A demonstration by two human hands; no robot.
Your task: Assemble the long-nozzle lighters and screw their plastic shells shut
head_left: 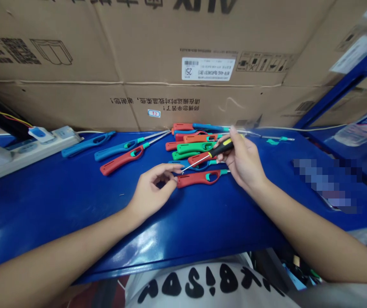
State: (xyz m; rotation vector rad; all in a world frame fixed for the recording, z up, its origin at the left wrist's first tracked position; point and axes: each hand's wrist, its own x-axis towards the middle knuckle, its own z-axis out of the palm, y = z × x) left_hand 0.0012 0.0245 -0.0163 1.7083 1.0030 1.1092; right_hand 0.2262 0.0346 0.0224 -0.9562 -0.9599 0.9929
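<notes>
A: Head view, go. Right grip (244, 160)?
B: It's clenching a black-and-yellow screwdriver (221, 148) by the handle; the shaft is slanting down-left.
A: Left grip (153, 188)?
B: Fingers are curling at the screwdriver's tip. Can't tell if they're pinching anything.
A: Nearest to that?
B: Red utility lighter (194, 179), lying on the blue table (196, 226), butt end right by the left thumb, nozzle pointing right.
A: Others?
B: A pile of lighters (192, 148), red, orange, green and blue, is lying just behind it. Two blue lighters (114, 150) and a second red lighter (122, 161) are lying apart, further left.
A: Rest?
B: White power strip (19, 155) is resting at the table's left; cardboard box (145, 60) is standing behind everything.
</notes>
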